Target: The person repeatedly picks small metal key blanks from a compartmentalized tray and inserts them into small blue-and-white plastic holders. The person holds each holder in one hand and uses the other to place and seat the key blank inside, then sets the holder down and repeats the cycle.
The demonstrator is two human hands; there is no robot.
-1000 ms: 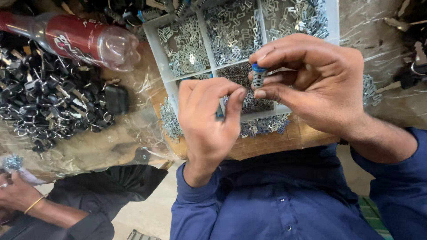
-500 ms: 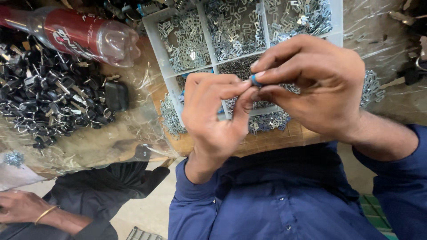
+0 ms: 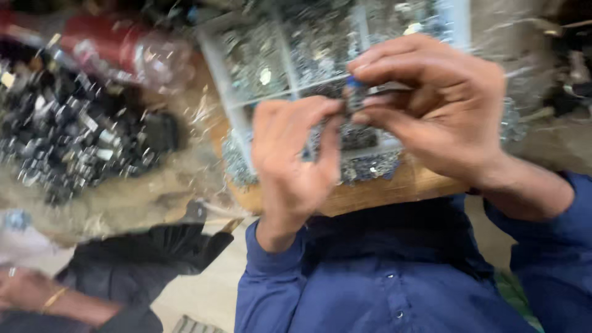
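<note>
Both my hands are raised together over a white divided tray full of small metal pieces. My right hand pinches a small blue part between thumb and forefinger. The curled fingers of my left hand close against the same part from the left, and what else they hold is hidden. The picture is blurred by motion, so the part's shape is unclear.
The tray rests on a wooden board. A red plastic bottle lies at the top left, above a heap of small black parts on clear plastic sheet. At the lower left is another person's hand with a bracelet and a dark sleeve.
My hands have stayed pinched together on the blue part, shifting only slightly. The view has swung and blurred. The other person's hand has slid toward the lower left corner.
</note>
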